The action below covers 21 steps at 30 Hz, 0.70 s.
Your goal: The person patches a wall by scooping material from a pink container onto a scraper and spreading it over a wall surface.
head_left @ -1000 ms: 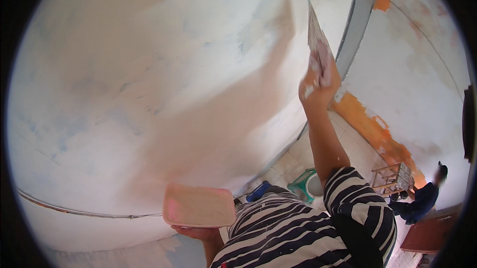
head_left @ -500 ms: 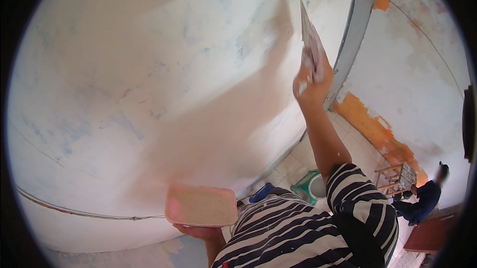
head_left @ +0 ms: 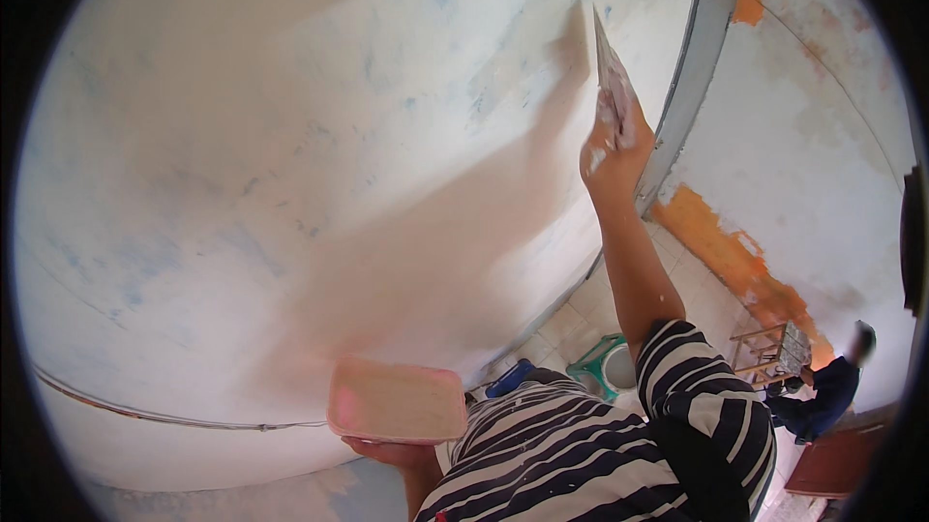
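Note:
My right hand (head_left: 617, 135), spotted with white filler, is raised at the upper right with its fingers wrapped round a putty knife (head_left: 602, 48). The thin blade points upward and is seen nearly edge-on, close beside its shadow on the patchy whitish wall (head_left: 387, 135). Whether the blade touches the wall, I cannot tell. Low down, my left hand (head_left: 392, 451) supports a shallow pink tub (head_left: 398, 401) from below; most of its fingers are hidden under it. The tub has rounded corners, and its inside looks pale beige.
A cable (head_left: 174, 416) runs along the wall at lower left. On the tiled floor stands a green and white bucket (head_left: 610, 365) near a blue object (head_left: 510, 379). Further right, a person (head_left: 832, 387) in dark clothes is beside a wooden stool (head_left: 769, 353), near an orange-patched wall (head_left: 735, 251).
My right hand and the putty knife have shifted slightly right and down, and the blade is closer to its shadow. The tub in my left hand has moved a little to the right.

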Motion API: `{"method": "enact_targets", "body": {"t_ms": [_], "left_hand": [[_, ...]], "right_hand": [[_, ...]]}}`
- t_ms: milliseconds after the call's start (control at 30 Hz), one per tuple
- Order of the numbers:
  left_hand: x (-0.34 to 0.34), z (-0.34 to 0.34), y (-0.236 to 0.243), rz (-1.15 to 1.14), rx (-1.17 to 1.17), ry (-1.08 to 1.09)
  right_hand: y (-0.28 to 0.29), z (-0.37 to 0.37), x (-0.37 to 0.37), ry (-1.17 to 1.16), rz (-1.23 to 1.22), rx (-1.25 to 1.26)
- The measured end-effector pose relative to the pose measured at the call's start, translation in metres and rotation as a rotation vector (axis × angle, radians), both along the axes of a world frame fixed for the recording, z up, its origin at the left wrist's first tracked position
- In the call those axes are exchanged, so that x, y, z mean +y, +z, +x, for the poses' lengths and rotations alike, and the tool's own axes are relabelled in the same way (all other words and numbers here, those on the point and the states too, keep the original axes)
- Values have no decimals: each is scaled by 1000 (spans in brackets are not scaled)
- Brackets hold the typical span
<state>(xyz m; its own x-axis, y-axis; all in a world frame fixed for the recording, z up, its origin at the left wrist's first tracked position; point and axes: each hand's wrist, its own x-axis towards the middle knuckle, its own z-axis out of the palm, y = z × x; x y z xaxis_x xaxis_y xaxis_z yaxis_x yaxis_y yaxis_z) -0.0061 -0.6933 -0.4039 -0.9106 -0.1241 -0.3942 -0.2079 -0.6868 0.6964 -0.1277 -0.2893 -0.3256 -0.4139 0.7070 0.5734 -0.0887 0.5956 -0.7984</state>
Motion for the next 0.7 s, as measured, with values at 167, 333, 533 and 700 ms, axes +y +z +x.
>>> {"method": "enact_targets", "body": {"t_ms": [167, 333, 533, 700], "left_hand": [[-9, 6, -2, -11, -66, 52], [-4, 10, 14, -2, -85, 75], [-6, 14, 19, 36, -126, 104], [-7, 17, 25, -37, -175, 164]], "right_hand": [[-53, 26, -66, 176, 496, -201], [-40, 56, -63, 342, 550, -126], [-10, 3, -5, 47, 45, -60], [-21, 62, -107, 656, 559, -231]]}}
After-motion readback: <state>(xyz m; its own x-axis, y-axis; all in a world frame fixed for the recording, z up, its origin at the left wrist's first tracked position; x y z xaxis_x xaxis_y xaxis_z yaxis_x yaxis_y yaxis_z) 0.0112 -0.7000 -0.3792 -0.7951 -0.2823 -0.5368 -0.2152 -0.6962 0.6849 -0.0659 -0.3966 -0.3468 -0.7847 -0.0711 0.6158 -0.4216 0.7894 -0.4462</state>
